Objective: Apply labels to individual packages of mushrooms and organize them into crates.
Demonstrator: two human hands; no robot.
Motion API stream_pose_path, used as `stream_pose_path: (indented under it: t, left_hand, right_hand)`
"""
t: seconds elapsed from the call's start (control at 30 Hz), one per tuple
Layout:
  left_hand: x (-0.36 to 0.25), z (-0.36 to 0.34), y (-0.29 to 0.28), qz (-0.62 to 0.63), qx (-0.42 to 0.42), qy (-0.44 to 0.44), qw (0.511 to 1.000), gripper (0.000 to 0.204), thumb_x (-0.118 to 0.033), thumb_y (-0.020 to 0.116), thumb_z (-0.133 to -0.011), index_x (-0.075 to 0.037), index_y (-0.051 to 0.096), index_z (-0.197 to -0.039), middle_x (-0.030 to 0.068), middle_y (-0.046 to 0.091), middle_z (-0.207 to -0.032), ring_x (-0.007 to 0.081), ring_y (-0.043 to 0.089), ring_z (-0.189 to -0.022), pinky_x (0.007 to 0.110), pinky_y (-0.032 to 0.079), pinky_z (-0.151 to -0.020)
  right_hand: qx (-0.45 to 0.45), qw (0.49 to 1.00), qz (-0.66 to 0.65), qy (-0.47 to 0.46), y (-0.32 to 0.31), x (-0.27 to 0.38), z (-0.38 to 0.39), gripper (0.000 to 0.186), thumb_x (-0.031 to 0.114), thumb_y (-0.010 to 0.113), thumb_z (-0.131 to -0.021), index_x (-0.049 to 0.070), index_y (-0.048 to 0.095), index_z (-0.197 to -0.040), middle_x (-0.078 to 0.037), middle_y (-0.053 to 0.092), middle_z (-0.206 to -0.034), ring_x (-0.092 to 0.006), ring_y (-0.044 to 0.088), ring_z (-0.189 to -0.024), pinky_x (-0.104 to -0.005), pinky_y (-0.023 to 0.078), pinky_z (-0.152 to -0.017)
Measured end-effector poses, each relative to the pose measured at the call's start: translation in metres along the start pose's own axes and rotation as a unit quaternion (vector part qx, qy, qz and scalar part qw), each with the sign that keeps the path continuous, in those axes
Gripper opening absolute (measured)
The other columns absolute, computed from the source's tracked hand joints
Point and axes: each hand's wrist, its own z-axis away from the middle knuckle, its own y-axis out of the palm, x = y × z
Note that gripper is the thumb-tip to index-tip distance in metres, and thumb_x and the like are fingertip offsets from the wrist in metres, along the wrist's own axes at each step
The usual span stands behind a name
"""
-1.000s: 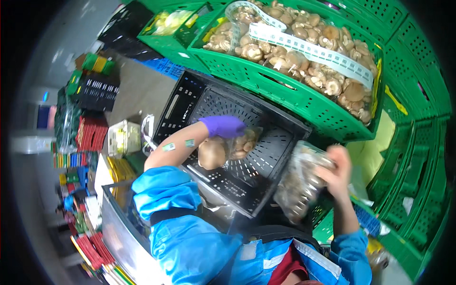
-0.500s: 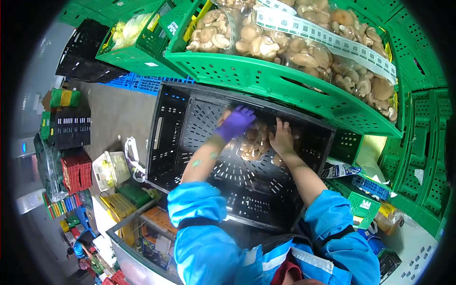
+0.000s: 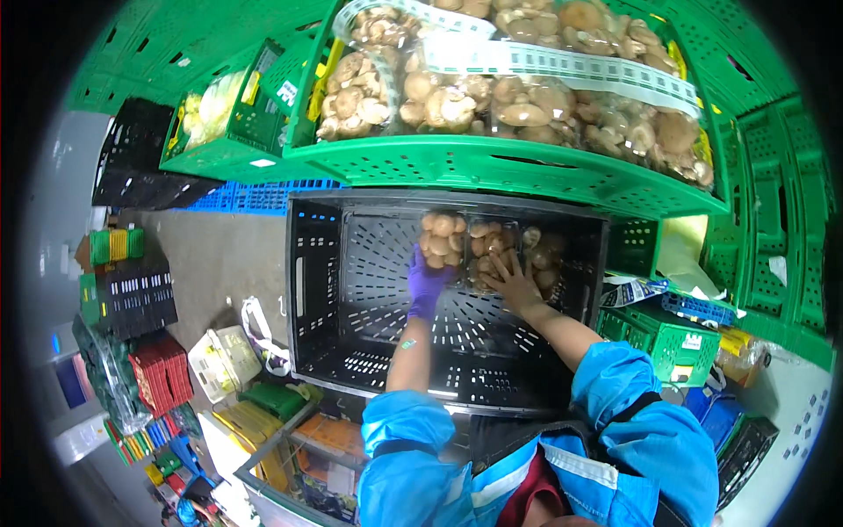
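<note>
A black perforated crate [image 3: 378, 369] lies in front of me, with clear bags of brown mushrooms along its far side toward the right. My left hand [image 3: 428, 279], in a purple glove, cups the near left end of the leftmost bag of mushrooms [image 3: 442, 235]. Its fingers run up the bag's left side and its thumb lies at the near edge. My bare right hand [image 3: 516, 288] rests with fingers spread on the middle bag [image 3: 488, 241]. Farther right, against the crate's end, sits another mushroom bag [image 3: 548, 256], partly in shadow.
Beyond the crate stands a tilted green crate [image 3: 378, 156] full of bagged mushrooms, a strip of labels [image 3: 562, 67] draped across them. A smaller green crate [image 3: 206, 161] holds pale leafy vegetables. Green crates line the right side; a cream basket [image 3: 226, 367] sits on the floor at left.
My left hand has moved from above the bags to the near end of the leftmost one, which now lies straighter beside the middle bag. My right hand has come nearer, onto the middle bag.
</note>
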Motion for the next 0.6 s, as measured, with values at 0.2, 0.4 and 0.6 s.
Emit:
stream_pose_path:
  t: [0.2, 0.4, 0.6]
  left_hand:
    - [-0.025, 0.007, -0.043, -0.149, 0.0, 0.099, 0.984, 0.094, -0.03, 0.079, -0.056, 0.002, 0.032, -0.131, 0.0211, 0.046, -0.124, 0.0347, 0.044, -0.114, 0.04, 0.035, -0.097]
    - [-0.265, 0.051, 0.0, -0.088, -0.034, 0.338, 0.936, 0.061, -0.008, 0.069, -0.068, -0.002, 0.045, -0.123, 0.019, 0.046, -0.124, 0.0339, 0.042, -0.117, 0.042, 0.032, -0.099]
    - [-0.41, 0.123, 0.102, -0.001, 0.204, 0.496, 0.844, 0.044, -0.009, 0.068, -0.068, -0.008, 0.056, -0.11, 0.0147, 0.054, -0.11, 0.0334, 0.054, -0.099, 0.044, 0.043, -0.085]
  right_hand:
    - [-0.23, 0.912, -0.253, -0.226, -0.097, 0.005, 0.067, 0.042, 0.025, 0.058, -0.079, 0.007, 0.049, -0.116, -0.018, 0.053, -0.113, -0.0358, 0.056, -0.095, -0.0396, 0.046, -0.084]
    - [0.124, 0.737, -0.549, -0.375, -0.205, -0.217, 0.258, 0.03, 0.02, 0.06, -0.086, -0.003, 0.061, -0.104, -0.015, 0.064, -0.097, -0.022, 0.061, -0.089, -0.0338, 0.049, -0.079]
    - [-0.235, 0.612, -0.731, 0.189, -0.082, -0.489, 0.191, 0.042, 0.038, 0.053, -0.085, 0.003, 0.054, -0.109, -0.011, 0.06, -0.092, -0.0179, 0.059, -0.08, -0.0308, 0.048, -0.073]
